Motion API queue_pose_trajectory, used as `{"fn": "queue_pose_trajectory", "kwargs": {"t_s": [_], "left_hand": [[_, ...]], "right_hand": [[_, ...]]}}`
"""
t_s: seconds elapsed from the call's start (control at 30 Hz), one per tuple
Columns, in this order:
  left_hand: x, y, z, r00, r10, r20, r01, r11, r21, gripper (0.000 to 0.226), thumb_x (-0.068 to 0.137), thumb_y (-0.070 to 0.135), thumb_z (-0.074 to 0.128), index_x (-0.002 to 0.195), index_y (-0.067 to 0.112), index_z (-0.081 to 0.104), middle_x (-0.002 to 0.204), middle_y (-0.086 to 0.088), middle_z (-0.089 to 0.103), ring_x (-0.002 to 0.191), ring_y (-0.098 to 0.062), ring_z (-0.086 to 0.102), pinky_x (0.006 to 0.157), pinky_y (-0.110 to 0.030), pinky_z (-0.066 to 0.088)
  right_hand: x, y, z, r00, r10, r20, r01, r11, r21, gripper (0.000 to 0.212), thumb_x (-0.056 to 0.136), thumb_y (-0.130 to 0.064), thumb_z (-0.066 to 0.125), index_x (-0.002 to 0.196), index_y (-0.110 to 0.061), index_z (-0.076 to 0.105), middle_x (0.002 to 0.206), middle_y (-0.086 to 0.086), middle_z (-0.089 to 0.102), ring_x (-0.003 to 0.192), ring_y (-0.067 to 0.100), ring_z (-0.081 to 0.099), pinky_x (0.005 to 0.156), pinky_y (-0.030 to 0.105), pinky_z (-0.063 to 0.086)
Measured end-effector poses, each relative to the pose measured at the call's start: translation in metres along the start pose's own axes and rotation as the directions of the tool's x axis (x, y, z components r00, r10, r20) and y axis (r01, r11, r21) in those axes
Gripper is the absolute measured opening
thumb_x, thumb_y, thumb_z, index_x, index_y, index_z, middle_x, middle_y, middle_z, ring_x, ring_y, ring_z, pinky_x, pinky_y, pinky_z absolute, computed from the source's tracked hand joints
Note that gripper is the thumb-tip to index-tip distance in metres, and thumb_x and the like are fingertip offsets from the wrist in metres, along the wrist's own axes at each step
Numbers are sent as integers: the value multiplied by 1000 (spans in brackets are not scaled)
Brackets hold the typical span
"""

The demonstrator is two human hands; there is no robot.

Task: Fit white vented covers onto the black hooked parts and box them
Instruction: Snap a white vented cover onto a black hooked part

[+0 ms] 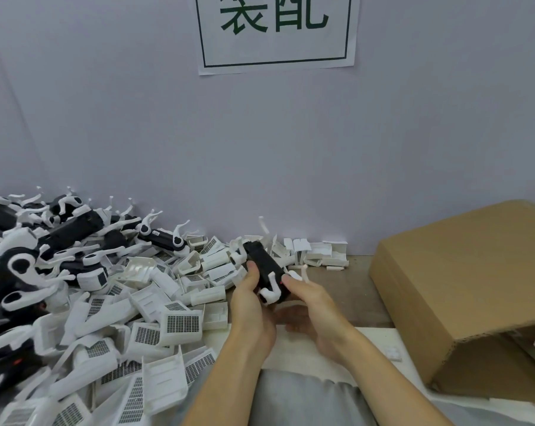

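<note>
Grey cloth (306, 401) over the person's lap fills the bottom edge of the head view, with both bare forearms reaching forward above it. At centre, the left hand (249, 305) and the right hand (309, 305) together hold one black hooked part (264, 265) above the wooden table (346, 290). Left fingers curl round the part's near left side with the thumb lying along its top edge; the right hand wraps the lower right end, its thumb pressed on the upper face beside a white curved hook. The part tilts away from the camera, its far end pointing up and to the left.

Heaped on the left side of the table, touching and overlapping, lie loose white vented covers (180, 324), their dark grilles facing many ways. Behind and left of them sits a pile of black parts (75, 229) with white hooks sticking upward, stacked against the pale wall (260, 149).

At right, a brown cardboard box (463, 296) stands tilted, its flap up, well apart from the hands. Small white pieces (324, 253) line the wall's foot between heap and box. A paper sign (275, 29) with green characters hangs on the wall above.
</note>
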State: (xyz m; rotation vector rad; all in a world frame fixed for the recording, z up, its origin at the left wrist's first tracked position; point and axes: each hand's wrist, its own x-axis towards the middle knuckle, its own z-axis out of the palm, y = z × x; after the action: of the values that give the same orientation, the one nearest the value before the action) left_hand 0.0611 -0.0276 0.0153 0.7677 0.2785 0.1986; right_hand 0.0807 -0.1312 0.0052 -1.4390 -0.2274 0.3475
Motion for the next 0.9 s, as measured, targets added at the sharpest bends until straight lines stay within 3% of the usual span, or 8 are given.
{"fn": "queue_pose_trajectory", "kwargs": {"t_s": [0.07,0.17,0.3,0.47,0.67,0.8,0.9], "left_hand": [[0,-1,1,1000,2,0,-1,999,37,41,101,38,51,120,5,66,102,-21,69,87,-34,65,63,-36,53],[0,-3,2,1000,15,16,-17,994,108,33,103,34,49,117,9,66,99,-18,71,72,-31,66,46,-27,48],[2,-4,0,999,51,15,-52,986,156,30,105,32,46,109,11,68,94,-15,75,78,-29,72,54,-30,53],[3,-5,-2,998,34,-47,-27,990,140,35,105,35,45,111,8,67,86,-15,76,67,-27,72,58,-32,55],[4,-5,-2,991,41,-127,-19,986,164,45,106,37,43,122,1,65,115,-28,69,93,-39,66,64,-36,49],[6,-7,0,985,138,-99,-110,963,246,28,107,27,44,101,12,68,94,-17,72,88,-35,65,69,-38,48],[7,-8,1,985,158,-72,-133,955,266,28,107,25,44,101,10,67,92,-15,71,83,-31,64,68,-37,48]], "right_hand": [[-1,0,1,1000,-20,-7,20,1000,1,20,95,-33,62,96,-14,68,79,9,70,71,26,62,58,28,44],[-2,0,2,997,-72,-17,72,997,35,17,98,-21,58,90,-12,69,78,11,70,65,25,60,62,34,49],[-2,-1,2,994,-107,3,106,990,97,28,100,-8,51,82,-11,72,79,13,72,70,25,65,78,48,57],[-2,-1,3,995,-85,56,82,995,54,23,99,-5,47,92,-5,69,82,12,73,69,23,68,70,34,58],[-2,-1,3,997,-42,72,41,999,27,23,95,-5,46,94,-10,68,81,10,74,71,26,70,62,25,51],[-2,1,3,1000,-4,25,5,1000,-18,19,94,-11,49,86,-14,66,78,7,73,69,24,69,61,26,48],[-1,0,3,1000,29,6,-29,1000,2,19,95,-14,50,85,-11,66,74,12,70,59,22,64,54,25,47]]}}
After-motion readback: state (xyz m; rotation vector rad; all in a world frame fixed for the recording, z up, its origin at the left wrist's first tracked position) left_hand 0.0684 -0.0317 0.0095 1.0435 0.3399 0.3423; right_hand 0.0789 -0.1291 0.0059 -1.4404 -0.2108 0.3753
